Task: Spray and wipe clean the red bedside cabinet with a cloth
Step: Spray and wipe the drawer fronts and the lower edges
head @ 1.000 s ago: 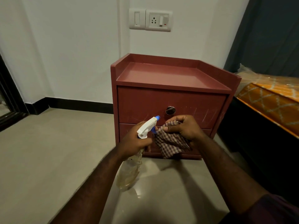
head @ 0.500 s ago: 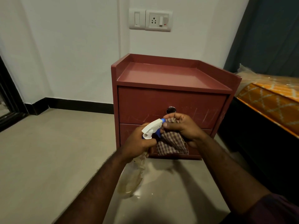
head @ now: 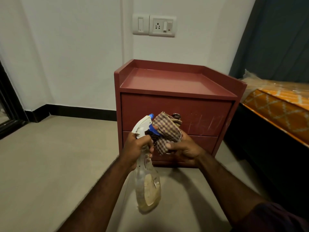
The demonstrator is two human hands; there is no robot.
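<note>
- A red bedside cabinet (head: 200, 113) stands on a pale floor (head: 50, 161) against a white wall, just off the centre of the view toward 1 o'clock. It has a rimmed top and two drawer fronts. The upper front has pale scratch marks on its right part.
- The left hand (head: 138, 148), at 6 o'clock from the centre, grips a spray bottle (head: 148, 185) with its fingers curled round the neck, just under the white trigger head.
- The bottle's clear body, holding yellowish liquid, hangs toward 6 o'clock. Its blue nozzle points toward 1 o'clock, right against the cloth.
- The right hand (head: 185, 149), at 3 o'clock from the left hand, holds a bunched brown-and-white checked cloth (head: 167, 129), with the thumb on top and the fingers curled beneath.
- The cloth rises toward 12 o'clock in front of the upper drawer and partly covers a round metal knob (head: 177, 116). Whether it touches the cabinet cannot be told.
- A switch and socket plate (head: 154, 25) sits on the wall at 12 o'clock from the cabinet.
- An orange patterned mattress (head: 277, 113) lies at 3 o'clock, with a dark curtain (head: 275, 39) at 2 o'clock.
</note>
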